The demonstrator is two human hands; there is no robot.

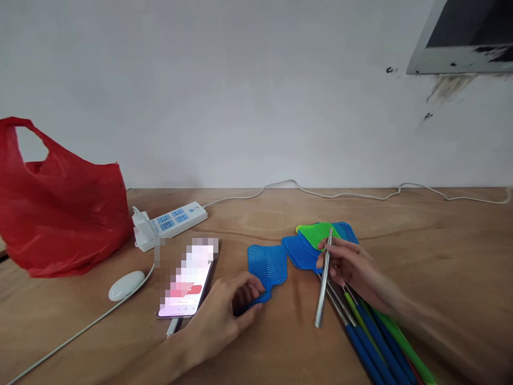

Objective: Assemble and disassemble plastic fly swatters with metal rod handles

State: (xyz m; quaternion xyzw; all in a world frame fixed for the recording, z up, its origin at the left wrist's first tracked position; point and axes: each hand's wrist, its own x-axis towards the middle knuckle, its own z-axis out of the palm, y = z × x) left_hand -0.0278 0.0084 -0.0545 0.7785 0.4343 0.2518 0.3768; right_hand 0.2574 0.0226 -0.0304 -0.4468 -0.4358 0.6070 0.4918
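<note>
My left hand [224, 315] is closed in a pinch on the neck of a loose blue mesh swatter head [267, 265] that lies flat on the wooden table [420, 251]. My right hand [348, 264] is closed on a thin silver metal rod [324, 283], held slanted above the table with its lower end free. Just behind and under that hand lies a pile of fly swatters: blue and green mesh heads [315, 240], with silver shafts and blue and green handles [374, 342] running to the lower right.
A lit phone [188, 289] lies left of my left hand. Behind it sit a white power strip [170, 222], a white oval object [126, 284] on a cable, and a red plastic bag [60, 208] at far left. A white cable [360, 195] runs along the wall.
</note>
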